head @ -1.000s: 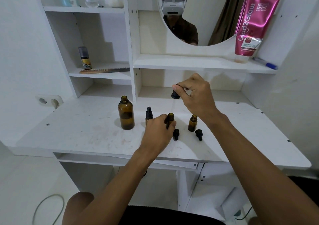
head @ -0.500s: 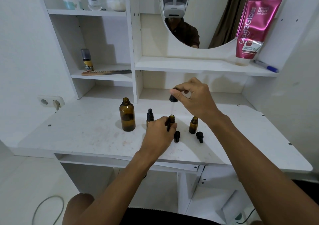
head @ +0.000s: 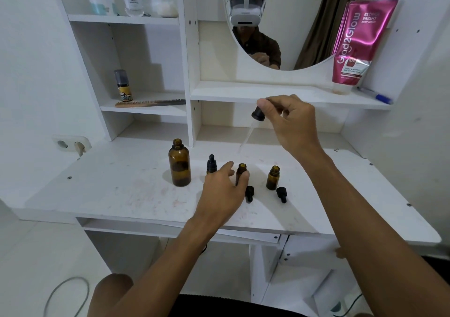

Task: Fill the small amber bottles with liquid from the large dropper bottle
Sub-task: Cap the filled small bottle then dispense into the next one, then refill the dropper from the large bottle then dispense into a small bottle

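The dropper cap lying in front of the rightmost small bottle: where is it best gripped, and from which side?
Probably the wider collar of the dropper cap, pinched from above across its width: it lies on its side on the desk, narrow end toward the person, with the small bottle close behind.

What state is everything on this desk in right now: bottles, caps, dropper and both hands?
Large amber bottle: uncapped, upright, partly filled.
Left small bottle: capped with dropper top, upright.
Middle small bottle: uncapped, upright, held by left hand.
Right small bottle: uncapped, upright, untouched.
Loose caps: lying on the desk.
Dropper: lifted, tilted, pinched by right hand.
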